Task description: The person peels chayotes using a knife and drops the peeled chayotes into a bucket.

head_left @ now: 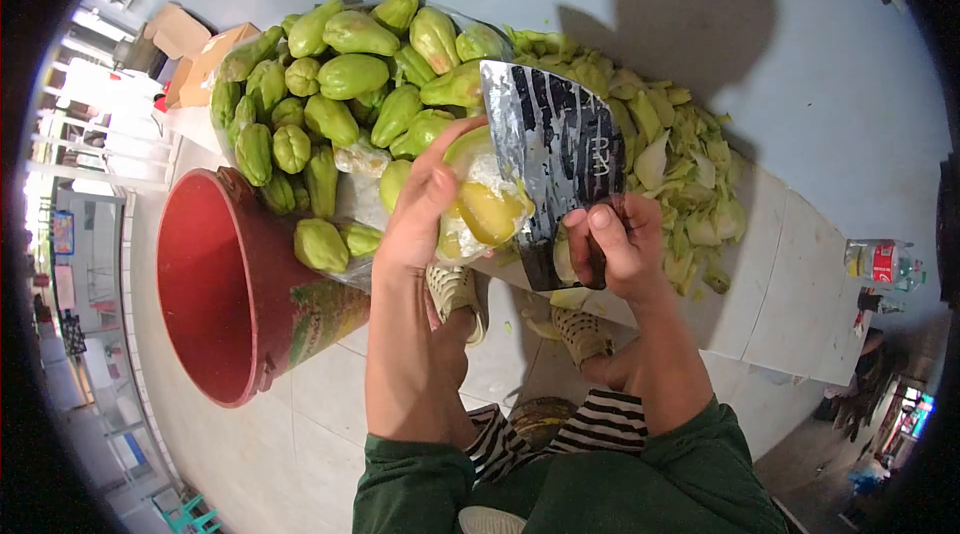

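Note:
My left hand [415,209] is closed around a chayote [488,209] that shows a yellow-green cut face and whitish patches. In my right hand [625,246] is a cleaver [560,149], its broad blade dark and streaked with silver. The blade stands upright against the right side of the chayote, overlapping part of it. Beyond my left hand lies a heap of whole green chayotes [352,77]. To the right of the cleaver spreads a pile of pale green peelings and slices [700,189].
A red bucket [205,284] leans on its side at the left, near the heap. Behind it sits an open cardboard box [215,54]. A plastic bottle with a red label [884,264] is at the far right. My sandalled feet [582,336] are below my hands.

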Available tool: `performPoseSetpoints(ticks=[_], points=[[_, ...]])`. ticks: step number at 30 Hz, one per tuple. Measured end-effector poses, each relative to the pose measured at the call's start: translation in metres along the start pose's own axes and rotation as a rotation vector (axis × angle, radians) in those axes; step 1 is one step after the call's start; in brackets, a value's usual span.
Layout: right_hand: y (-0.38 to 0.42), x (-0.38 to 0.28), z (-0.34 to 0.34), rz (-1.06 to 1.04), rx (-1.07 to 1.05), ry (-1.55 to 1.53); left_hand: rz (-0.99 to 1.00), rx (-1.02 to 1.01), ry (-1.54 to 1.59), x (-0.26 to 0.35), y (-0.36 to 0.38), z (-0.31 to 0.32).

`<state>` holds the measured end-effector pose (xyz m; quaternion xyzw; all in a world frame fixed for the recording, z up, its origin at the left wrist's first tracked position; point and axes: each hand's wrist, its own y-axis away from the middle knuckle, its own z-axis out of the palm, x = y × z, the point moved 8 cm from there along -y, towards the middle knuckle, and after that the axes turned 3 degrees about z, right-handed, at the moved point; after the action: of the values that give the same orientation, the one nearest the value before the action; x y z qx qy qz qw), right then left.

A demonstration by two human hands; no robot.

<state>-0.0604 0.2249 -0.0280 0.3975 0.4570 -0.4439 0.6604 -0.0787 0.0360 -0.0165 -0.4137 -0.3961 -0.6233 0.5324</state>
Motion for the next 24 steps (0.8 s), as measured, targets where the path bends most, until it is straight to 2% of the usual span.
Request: performPoseSetpoints(ticks=[3,9,12,14,17,18,20,24], points=[[0.0,0.0,0.001,-0.002,-0.003,-0.027,0.082,0.015,-0.117,0.003,0.0,-0.003],[-0.001,-0.001,0.003,0.065,0.019,0.014,-0.081,-0.05,-0.033,0.003,0.0,-0.003],[-0.002,-0.001,0.004,0.088,0.008,0.042,-0.044,-0.114,-0.136,0.0,-0.001,-0.01],[-0.002,0.0,0.005,0.09,-0.015,0.05,-0.133,-0.176,-0.156,-0.004,0.001,-0.006],[-0.003,0.007,0.006,0.125,-0.049,0.069,-0.202,-0.166,-0.144,0.004,0.005,0.004],[-0.004,0.008,0.007,0.138,-0.067,0.064,-0.203,-0.165,-0.143,0.003,0.004,0.002],[-0.004,0.007,0.008,0.151,-0.084,0.06,-0.238,-0.25,-0.343,-0.001,0.004,0.001],[-0.005,0.009,0.011,0.182,-0.123,0.069,-0.261,-0.237,-0.306,-0.004,0.006,0.003]])
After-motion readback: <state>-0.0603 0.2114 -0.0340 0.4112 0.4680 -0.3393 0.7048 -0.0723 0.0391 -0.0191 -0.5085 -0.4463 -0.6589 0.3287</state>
